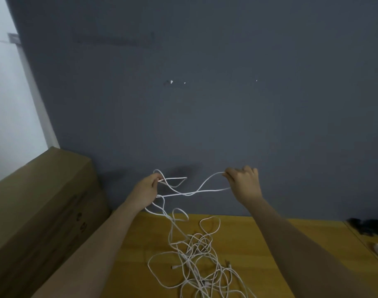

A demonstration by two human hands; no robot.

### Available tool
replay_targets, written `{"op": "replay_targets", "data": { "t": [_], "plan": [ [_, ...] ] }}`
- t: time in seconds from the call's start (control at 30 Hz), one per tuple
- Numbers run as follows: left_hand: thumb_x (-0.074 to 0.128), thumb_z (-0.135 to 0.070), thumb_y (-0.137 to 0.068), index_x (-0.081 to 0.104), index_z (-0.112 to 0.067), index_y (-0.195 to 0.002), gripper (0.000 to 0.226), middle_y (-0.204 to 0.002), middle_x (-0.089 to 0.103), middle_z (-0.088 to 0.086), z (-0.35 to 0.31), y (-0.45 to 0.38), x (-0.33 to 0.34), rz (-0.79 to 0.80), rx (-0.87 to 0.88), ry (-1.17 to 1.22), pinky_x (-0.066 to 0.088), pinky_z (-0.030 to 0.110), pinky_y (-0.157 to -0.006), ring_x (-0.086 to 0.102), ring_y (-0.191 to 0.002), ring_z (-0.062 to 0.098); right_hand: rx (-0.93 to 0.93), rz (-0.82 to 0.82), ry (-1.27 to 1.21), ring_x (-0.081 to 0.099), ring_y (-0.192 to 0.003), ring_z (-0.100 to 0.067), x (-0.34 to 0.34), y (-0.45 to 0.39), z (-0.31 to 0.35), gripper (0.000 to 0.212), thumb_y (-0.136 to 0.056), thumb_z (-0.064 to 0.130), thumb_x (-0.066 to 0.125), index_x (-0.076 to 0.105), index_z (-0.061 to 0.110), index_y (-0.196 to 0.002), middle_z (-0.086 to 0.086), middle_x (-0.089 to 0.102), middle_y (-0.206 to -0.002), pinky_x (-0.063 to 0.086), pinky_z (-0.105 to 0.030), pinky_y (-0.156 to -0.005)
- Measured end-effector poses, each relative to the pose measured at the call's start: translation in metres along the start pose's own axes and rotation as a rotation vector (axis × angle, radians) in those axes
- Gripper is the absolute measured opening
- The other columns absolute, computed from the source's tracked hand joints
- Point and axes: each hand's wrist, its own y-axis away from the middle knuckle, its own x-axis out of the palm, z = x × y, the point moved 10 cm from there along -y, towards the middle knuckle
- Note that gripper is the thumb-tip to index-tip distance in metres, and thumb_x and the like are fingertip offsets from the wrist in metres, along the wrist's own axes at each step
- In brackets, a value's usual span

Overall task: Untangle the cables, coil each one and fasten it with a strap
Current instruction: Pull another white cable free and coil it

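Currently both hands are raised, left hand (148, 188) and right hand (245, 182) each with fingers curled, pinching white cable (194, 192) stretched between them. Tangled pile (196, 261) lies below on wooden table (259, 237). Risk, as I judge it: pulling apart hard tightens knots in pile. No strap visible.

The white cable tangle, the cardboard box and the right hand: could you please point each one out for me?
white cable tangle (194, 254), head view, on the knotted middle of the heap on the table.
cardboard box (40, 203), head view, on its slanted top face.
right hand (245, 183), head view, on its back.
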Motion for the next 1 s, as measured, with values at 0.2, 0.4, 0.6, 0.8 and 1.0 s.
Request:
{"op": "replay_targets", "data": {
  "t": [0.2, 0.4, 0.6, 0.8, 1.0],
  "plan": [
    [0.035, -0.015, -0.102, 0.059, -0.011, -0.107, 0.025, -0.106, 0.065, 0.015, 0.023, 0.010, -0.009, -0.001, 0.000, -0.101, 0.045, 0.036, -0.082, 0.060, -0.096, 0.030, 0.192, 0.130, 0.133, 0.056, -0.087, -0.028, 0.019, 0.014, -0.038, 0.030, -0.102, 0.036, 0.037, 0.062, 0.018, -0.103, -0.004, 0.067, -0.083, 0.024, -0.033, -0.069],
    [0.048, -0.023, -0.100, 0.050, -0.006, -0.132, 0.036, -0.135, 0.049, 0.017, 0.049, 0.019, -0.002, 0.093, -0.086, -0.149, 0.036, 0.034, -0.104, 0.046, -0.126, 0.031, 0.281, 0.388, -0.704, 0.051, -0.055, -0.017, 0.047, 0.029, -0.024, 0.027, -0.099, 0.026, 0.050, 0.065, 0.007, -0.088, -0.004, 0.056, -0.061, 0.036, -0.020, -0.049],
    [0.052, -0.039, -0.096, 0.063, -0.027, -0.107, 0.019, -0.105, 0.057, -0.012, -0.056, 0.032, 0.043, 0.249, 0.139, -0.002, 0.045, 0.016, -0.082, 0.058, -0.099, 0.014, 0.446, 0.481, -1.269, 0.033, -0.040, -0.010, 0.041, 0.030, 0.031, 0.025, -0.101, 0.024, 0.046, 0.060, 0.008, -0.087, -0.004, 0.049, -0.059, 0.027, -0.020, -0.040],
    [0.028, -0.078, -0.081, 0.071, -0.031, -0.090, 0.065, -0.108, 0.067, -0.009, -0.094, 0.056, 0.087, 0.567, 0.151, -0.032, 0.039, 0.028, -0.092, 0.055, -0.101, 0.004, 0.695, 0.374, -1.690, 0.028, -0.035, -0.005, 0.034, 0.017, 0.030, 0.025, -0.102, 0.019, 0.042, 0.052, 0.008, -0.083, -0.005, 0.040, -0.060, 0.022, -0.016, -0.035],
    [0.046, -0.030, -0.100, 0.052, -0.032, -0.077, 0.023, -0.068, 0.059, -0.011, -0.091, 0.044, 0.059, 0.300, 0.260, 0.001, 0.042, 0.024, -0.065, 0.051, -0.060, 0.000, 0.826, 0.307, -1.330, 0.051, -0.055, -0.024, 0.047, 0.029, -0.027, 0.027, -0.099, 0.015, 0.047, 0.049, 0.006, -0.073, -0.015, 0.050, -0.066, 0.045, -0.034, -0.058]
  ]
}}
